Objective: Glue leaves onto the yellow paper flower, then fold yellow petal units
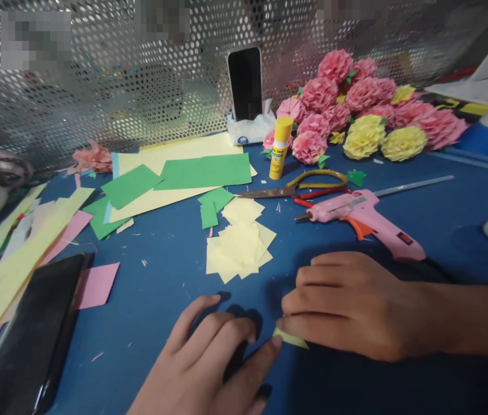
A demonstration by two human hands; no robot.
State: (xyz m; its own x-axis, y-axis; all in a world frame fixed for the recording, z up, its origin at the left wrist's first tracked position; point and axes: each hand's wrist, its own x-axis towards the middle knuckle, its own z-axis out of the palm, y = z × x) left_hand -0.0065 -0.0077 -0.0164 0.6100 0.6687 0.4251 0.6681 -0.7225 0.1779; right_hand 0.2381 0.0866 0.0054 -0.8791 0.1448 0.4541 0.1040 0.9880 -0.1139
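On the blue tabletop (166, 276), my right hand (348, 302) lies with its fingers curled over a small folded piece of yellow paper (291, 338), pressing it down. My left hand (213, 357) is beside it, fingers bent, with a fingertip touching the paper's left corner. A loose pile of yellow paper squares (239, 248) lies just beyond both hands.
A pink glue gun (365, 222), scissors (296, 187) and a yellow glue stick (279, 148) lie beyond the pile. Pink and yellow paper flowers (356, 109) are heaped at back right. Green and yellow sheets (183, 173), paper strips (14, 259) and a dark phone (32, 340) lie left; another phone (245, 83) leans on the mesh wall.
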